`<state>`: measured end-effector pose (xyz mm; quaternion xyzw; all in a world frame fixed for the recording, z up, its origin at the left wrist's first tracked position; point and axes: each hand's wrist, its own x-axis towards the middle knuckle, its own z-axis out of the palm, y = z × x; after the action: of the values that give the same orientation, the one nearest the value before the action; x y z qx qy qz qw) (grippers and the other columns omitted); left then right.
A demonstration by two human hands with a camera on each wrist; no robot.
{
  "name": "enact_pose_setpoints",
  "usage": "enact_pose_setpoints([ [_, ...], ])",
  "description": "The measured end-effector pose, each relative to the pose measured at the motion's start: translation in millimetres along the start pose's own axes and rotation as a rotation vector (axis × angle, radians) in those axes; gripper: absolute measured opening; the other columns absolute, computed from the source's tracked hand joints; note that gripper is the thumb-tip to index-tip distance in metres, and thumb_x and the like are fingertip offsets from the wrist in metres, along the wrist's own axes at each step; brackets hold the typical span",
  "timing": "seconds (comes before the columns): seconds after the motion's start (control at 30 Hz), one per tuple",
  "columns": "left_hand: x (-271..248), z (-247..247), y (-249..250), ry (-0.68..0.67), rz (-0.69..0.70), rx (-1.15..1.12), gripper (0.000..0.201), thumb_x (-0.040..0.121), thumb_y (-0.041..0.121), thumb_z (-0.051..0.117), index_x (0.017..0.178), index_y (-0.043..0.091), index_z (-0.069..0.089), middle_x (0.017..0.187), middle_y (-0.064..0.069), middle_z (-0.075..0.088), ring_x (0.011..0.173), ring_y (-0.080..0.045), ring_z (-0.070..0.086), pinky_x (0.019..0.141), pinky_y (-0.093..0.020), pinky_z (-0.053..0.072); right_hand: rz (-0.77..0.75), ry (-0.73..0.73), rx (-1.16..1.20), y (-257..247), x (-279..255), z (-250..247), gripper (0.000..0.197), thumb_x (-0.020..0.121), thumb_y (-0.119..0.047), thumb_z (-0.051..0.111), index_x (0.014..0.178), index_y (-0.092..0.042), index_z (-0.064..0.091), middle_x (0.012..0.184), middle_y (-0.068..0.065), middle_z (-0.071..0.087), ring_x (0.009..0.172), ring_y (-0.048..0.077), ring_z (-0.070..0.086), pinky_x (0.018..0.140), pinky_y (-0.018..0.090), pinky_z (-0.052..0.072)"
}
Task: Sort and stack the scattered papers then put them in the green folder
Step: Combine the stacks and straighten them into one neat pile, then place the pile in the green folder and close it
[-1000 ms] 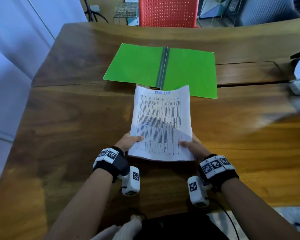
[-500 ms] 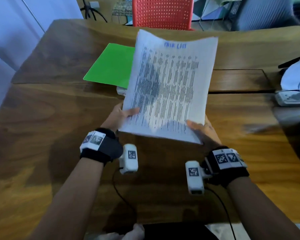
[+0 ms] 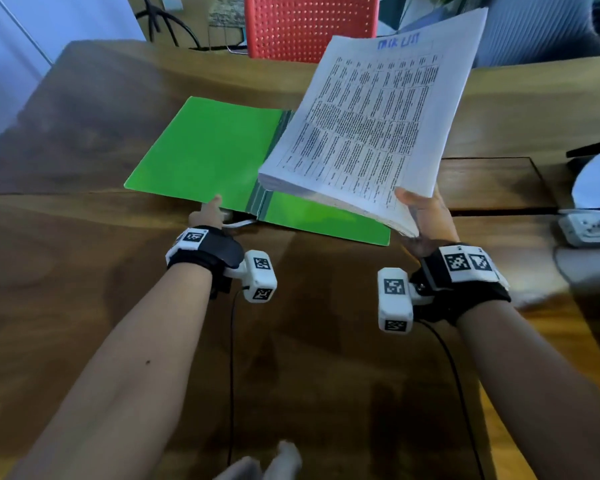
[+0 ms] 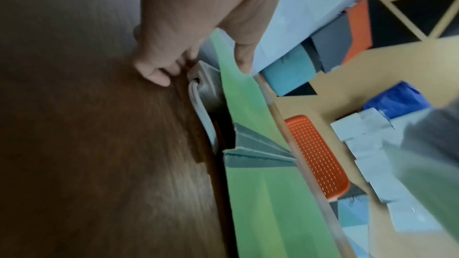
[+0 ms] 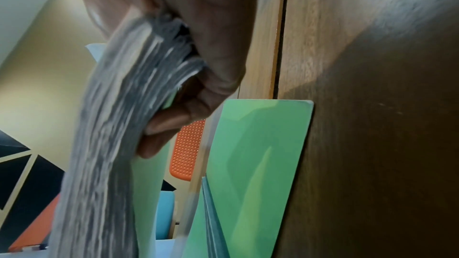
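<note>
The green folder lies open on the wooden table, its grey spine towards me. My right hand grips the near right corner of the thick stack of printed papers, thumb on top, fingers underneath. The stack is tilted up in the air over the folder's right half. In the right wrist view the papers fan out from the hand above the folder. My left hand is at the near edge of the folder's left cover: the thumb lies on the green, the fingers curl below it.
A grey block with a white cable lies under the folder's near edge. A white power strip and a white rounded object sit at the table's right edge. A red chair stands behind the table.
My left hand has let go of the papers and moved to the folder's near edge. My right hand alone has carried the stack up and to the right, over the folder.
</note>
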<state>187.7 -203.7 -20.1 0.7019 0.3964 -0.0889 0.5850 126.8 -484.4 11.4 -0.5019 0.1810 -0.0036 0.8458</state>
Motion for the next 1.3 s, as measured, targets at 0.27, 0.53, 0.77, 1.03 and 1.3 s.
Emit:
enact_pose_setpoints([
  [0.27, 43.2, 5.5, 9.3, 0.212, 0.062, -0.166, 0.018, 0.097, 0.012, 0.040, 0.111, 0.008, 0.052, 0.117, -0.011, 0.056, 0.094, -0.020, 0.049, 0.082, -0.030, 0.043, 0.062, -0.016, -0.070, 24.1, 22.5, -4.6, 0.051, 0.086, 0.005, 0.046, 0.132, -0.015, 0.043, 0.127, 0.011, 0.059, 0.113, 0.032, 0.059, 0.068, 0.037, 0.060],
  [0.53, -0.4, -26.6, -20.7, 0.388, -0.079, -0.493, 0.051, 0.095, -0.005, 0.021, 0.145, 0.005, 0.018, 0.151, -0.015, 0.028, 0.132, -0.029, 0.041, 0.108, -0.037, 0.035, 0.133, -0.040, -0.057, 39.9, -11.9, 13.2, 0.051, 0.089, 0.004, 0.046, 0.136, -0.015, 0.039, 0.120, 0.009, 0.060, 0.099, 0.027, 0.062, 0.053, 0.025, 0.057],
  [0.77, -32.3, -94.5, -81.4, 0.466, -0.176, -0.538, 0.050, 0.097, -0.001, 0.024, 0.146, 0.007, 0.022, 0.148, -0.016, 0.034, 0.130, -0.031, 0.044, 0.107, -0.041, 0.040, 0.184, -0.204, -0.136, 64.9, -63.0, 21.3, 0.050, 0.082, -0.002, 0.054, 0.129, -0.014, 0.041, 0.120, 0.014, 0.059, 0.099, 0.028, 0.066, 0.072, 0.042, 0.059],
  [1.03, -52.3, -139.6, -143.0, 0.512, -0.240, -0.581, 0.052, 0.096, 0.000, 0.023, 0.147, 0.009, 0.020, 0.152, -0.014, 0.028, 0.134, -0.035, 0.039, 0.109, -0.049, 0.037, 0.298, -0.222, -0.240, 111.2, -124.1, 23.3, 0.030, 0.087, -0.001, 0.050, 0.112, -0.018, 0.050, 0.104, 0.012, 0.062, 0.079, 0.024, 0.068, 0.060, 0.032, 0.060],
  [1.3, -46.3, -168.7, -163.0, 0.495, -0.228, -0.556, 0.049, 0.096, 0.000, 0.025, 0.144, 0.011, 0.027, 0.147, -0.015, 0.037, 0.129, -0.035, 0.046, 0.108, -0.045, 0.040, 0.321, -0.145, -0.334, 140.1, -133.5, 43.8, 0.036, 0.089, 0.003, 0.048, 0.120, -0.016, 0.046, 0.102, 0.008, 0.060, 0.083, 0.021, 0.063, 0.056, 0.024, 0.057],
])
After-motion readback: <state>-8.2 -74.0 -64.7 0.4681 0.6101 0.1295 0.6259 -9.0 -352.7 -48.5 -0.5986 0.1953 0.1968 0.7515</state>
